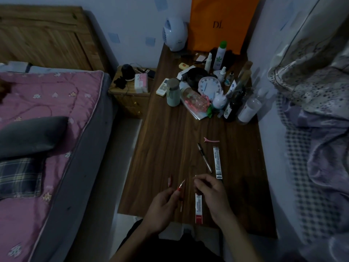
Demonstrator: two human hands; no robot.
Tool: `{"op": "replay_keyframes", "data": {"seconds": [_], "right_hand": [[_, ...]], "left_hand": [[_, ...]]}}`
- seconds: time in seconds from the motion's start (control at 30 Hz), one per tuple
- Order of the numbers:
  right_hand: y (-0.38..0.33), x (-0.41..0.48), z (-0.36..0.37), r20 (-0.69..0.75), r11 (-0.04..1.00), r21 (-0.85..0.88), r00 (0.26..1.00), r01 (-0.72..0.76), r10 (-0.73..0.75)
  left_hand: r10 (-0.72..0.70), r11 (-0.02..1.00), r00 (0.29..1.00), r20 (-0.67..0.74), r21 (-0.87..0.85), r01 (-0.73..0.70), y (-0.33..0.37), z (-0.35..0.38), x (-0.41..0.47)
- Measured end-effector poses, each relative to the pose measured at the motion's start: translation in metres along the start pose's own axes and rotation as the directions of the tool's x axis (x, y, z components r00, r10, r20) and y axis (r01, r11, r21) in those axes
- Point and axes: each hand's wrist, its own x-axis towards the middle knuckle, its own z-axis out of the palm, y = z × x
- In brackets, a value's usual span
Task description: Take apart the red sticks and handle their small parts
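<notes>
A thin red-tipped pen refill (pixel 181 186) is pinched in the left hand (pixel 162 207), low over the dark wood-grain surface (pixel 166 148). The right hand (pixel 209 191) is curled round a slim dark pen barrel (pixel 198 188) just beside it. Lining the two up end to end would likely help. A red-and-white packet (pixel 198 208) lies between the hands; a black pen (pixel 204 157) lies beyond.

dim, bluish light | soft shadows | wide-angle bending at edges | slight blur
</notes>
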Motion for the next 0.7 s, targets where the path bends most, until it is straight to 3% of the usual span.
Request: {"op": "replay_keyframes", "data": {"seconds": [0.13,0.33,0.7], "right_hand": [[0.032,0.008,-0.030,-0.131,0.931,-0.365,0.991,-0.012,-0.039],[0.075,0.011,-0.070,-0.259,0.860,-0.492,0.966,-0.137,0.005],[0.119,0.024,-0.075,-0.254,0.630,-0.761,0.965,-0.155,-0.069]], "left_hand": [[-0.010,0.997,1.000,-0.011,0.081,0.011,-0.016,0.005,0.008],[-0.037,0.961,0.999,0.007,0.274,0.034,-0.039,0.013,0.020],[-0.075,0.922,0.997,0.011,0.381,0.065,-0.076,0.023,0.033]]}}
